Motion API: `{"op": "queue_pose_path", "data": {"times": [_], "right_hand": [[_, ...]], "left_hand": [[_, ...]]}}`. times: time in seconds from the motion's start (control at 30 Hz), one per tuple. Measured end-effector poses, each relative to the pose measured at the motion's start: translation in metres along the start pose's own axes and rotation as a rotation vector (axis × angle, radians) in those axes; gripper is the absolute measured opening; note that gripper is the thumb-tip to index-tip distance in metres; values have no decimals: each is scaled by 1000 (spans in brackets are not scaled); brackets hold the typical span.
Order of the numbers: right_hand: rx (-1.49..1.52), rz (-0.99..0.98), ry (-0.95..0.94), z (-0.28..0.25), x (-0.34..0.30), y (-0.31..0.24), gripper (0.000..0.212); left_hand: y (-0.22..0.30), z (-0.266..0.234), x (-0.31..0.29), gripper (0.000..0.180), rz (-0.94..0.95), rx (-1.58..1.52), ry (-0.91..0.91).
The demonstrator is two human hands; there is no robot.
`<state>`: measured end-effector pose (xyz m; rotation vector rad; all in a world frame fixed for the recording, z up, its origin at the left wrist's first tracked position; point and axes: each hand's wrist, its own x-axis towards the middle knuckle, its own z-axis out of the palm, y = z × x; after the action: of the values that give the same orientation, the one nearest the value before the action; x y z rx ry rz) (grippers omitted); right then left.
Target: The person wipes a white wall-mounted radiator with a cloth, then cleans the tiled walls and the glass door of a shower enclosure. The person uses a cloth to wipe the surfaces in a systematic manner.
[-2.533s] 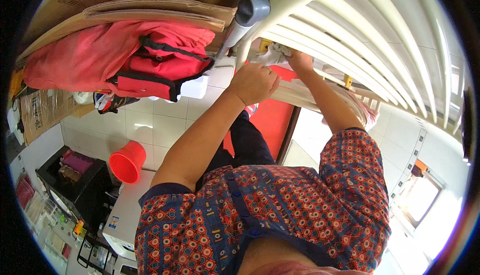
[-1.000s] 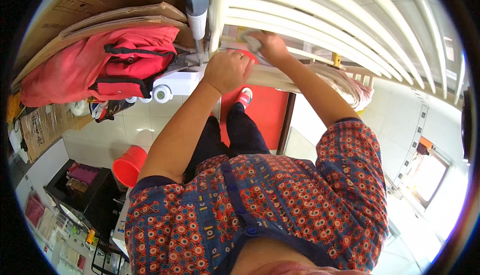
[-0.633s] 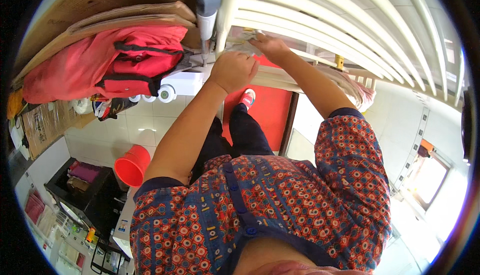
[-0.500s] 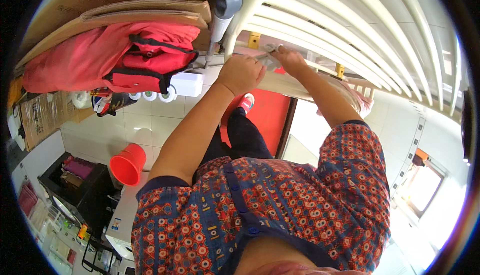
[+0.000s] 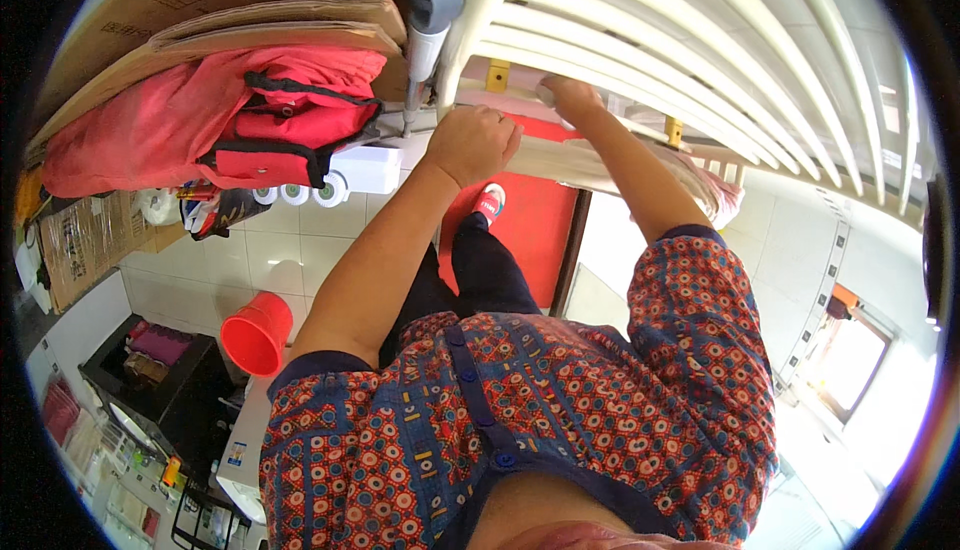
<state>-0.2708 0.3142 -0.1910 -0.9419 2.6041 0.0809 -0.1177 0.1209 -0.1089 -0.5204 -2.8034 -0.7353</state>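
Note:
My right hand point(image 5: 574, 100) is closed around a small whitish cloth point(image 5: 546, 96). Only a bit of it shows at the fingertips, just under the slats of a cream-white metal rack point(image 5: 600, 20). To its left my left hand point(image 5: 478, 143) is curled with the knuckles up, beside the rack's lower corner and a pale rail. Anything inside the left fingers is hidden. Between the hands, a pale horizontal board or ledge point(image 5: 560, 162) runs below the rack. A yellow bracket point(image 5: 497, 75) shows on the rack close above both hands.
Red cloth bags point(image 5: 200, 120) and flattened cardboard point(image 5: 270, 25) lie at the left beside a grey-white pole point(image 5: 428, 45). Lower down are a red bucket point(image 5: 257, 333) and a black cabinet point(image 5: 160, 375). Below my hands is a red mat point(image 5: 535, 240); pinkish fabric point(image 5: 715, 190) hangs at right.
The whitish cloth was spread between both hands; now just a small bunch shows at the right hand. Both hands sit slightly further left in the picture, as the whole view has shifted.

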Motion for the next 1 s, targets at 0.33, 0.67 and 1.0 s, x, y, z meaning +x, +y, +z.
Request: {"op": "queue_pose_path", "data": {"times": [0.33, 0.67, 1.0], "right_hand": [[182, -74, 273, 13, 7, -52, 63], [1723, 637, 163, -35, -46, -1, 42], [-100, -5, 320, 4, -26, -26, 46]], "left_hand": [[-1, -1, -1, 30, 8, -17, 35], [1, -3, -1, 28, 3, -29, 105], [1, -4, -2, 27, -10, -17, 59]]}}
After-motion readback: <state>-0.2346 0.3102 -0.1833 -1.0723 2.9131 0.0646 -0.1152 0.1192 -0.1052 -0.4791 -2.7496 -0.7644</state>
